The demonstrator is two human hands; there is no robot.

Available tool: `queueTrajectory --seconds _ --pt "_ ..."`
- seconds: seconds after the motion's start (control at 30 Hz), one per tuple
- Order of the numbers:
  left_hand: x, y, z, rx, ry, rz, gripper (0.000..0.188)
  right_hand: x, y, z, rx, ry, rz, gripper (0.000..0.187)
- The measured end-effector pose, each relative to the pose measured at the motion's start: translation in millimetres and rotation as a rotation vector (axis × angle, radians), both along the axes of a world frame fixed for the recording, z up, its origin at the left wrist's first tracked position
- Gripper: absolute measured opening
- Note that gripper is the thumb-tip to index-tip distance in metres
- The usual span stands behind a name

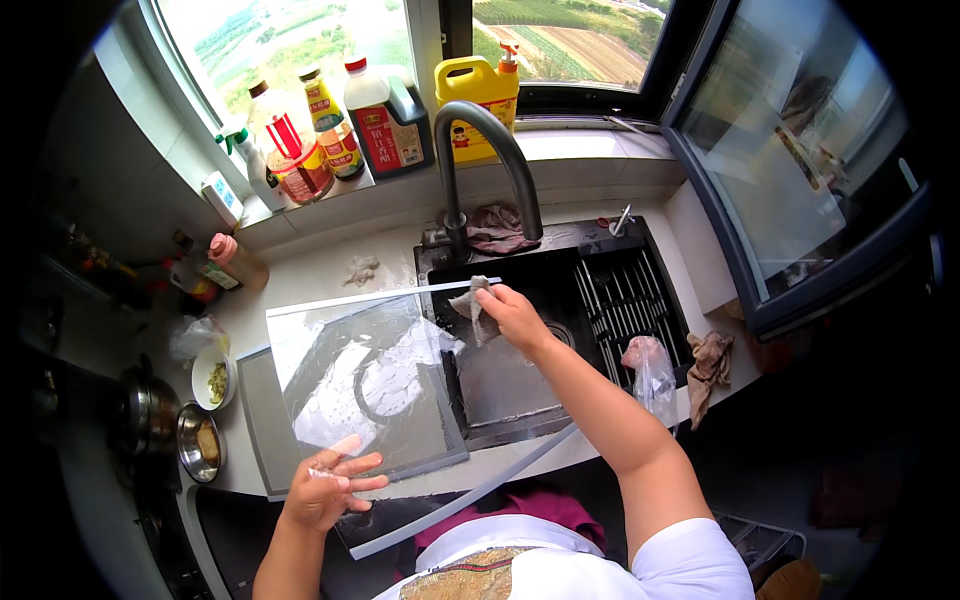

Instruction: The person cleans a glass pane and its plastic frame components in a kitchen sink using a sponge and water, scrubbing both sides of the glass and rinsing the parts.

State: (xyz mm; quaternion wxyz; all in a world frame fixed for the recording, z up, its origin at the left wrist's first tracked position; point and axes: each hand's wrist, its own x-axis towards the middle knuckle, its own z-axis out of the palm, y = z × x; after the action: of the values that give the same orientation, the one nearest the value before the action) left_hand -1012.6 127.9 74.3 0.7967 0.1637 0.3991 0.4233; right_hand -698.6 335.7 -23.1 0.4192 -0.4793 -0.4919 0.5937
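Note:
A clear, wet panel (330, 345) with pale edge strips along its far and near sides lies tilted across the counter and the left part of the black sink (505, 385). Whitish glare or suds covers its middle. My right hand (515, 315) is closed round a wet grey cloth (470, 302), pressed at the far strip near its right end. My left hand (325, 490) is by the panel's near left part with fingers spread; whether it touches the panel I cannot tell. Beneath the panel lies a grey framed sheet (262, 420).
A dark curved faucet (485, 115) rises behind the sink. Bottles and a yellow jug (470, 90) line the sill. On the left sit a white bowl (213, 378) and a metal bowl (200, 442). An open window sash (800, 170), a plastic bag (655, 380) and a brown rag (708, 365) are right.

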Motion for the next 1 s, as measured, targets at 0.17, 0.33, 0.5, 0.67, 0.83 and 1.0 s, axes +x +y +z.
queueTrajectory --seconds 0.17,0.33,0.5,0.67,0.83,1.0 --pt "27.8 -14.4 13.5 -0.023 -0.042 0.164 0.067 -48.8 71.5 -14.3 0.148 -0.112 0.068 0.038" --pt "59.6 -29.7 17.1 -0.039 0.016 0.272 0.067 -81.5 103.3 -14.4 0.047 -0.176 0.131 0.048" --pt "83.6 -37.5 17.6 -0.010 0.063 0.351 0.066 -88.5 120.7 -39.3 0.062 -0.107 0.238 0.047" --pt "84.1 -43.7 14.3 -0.025 0.145 0.338 0.068 -25.3 89.4 -30.3 -0.367 0.448 0.310 0.043" --pt "80.2 -39.4 -0.6 -0.002 0.109 0.288 0.067 76.7 63.0 -22.1 -0.541 0.715 0.262 0.059" --pt "84.4 -32.2 -6.9 -0.024 0.024 0.310 0.066 95.0 36.7 -10.2 -0.629 0.771 0.135 0.069"
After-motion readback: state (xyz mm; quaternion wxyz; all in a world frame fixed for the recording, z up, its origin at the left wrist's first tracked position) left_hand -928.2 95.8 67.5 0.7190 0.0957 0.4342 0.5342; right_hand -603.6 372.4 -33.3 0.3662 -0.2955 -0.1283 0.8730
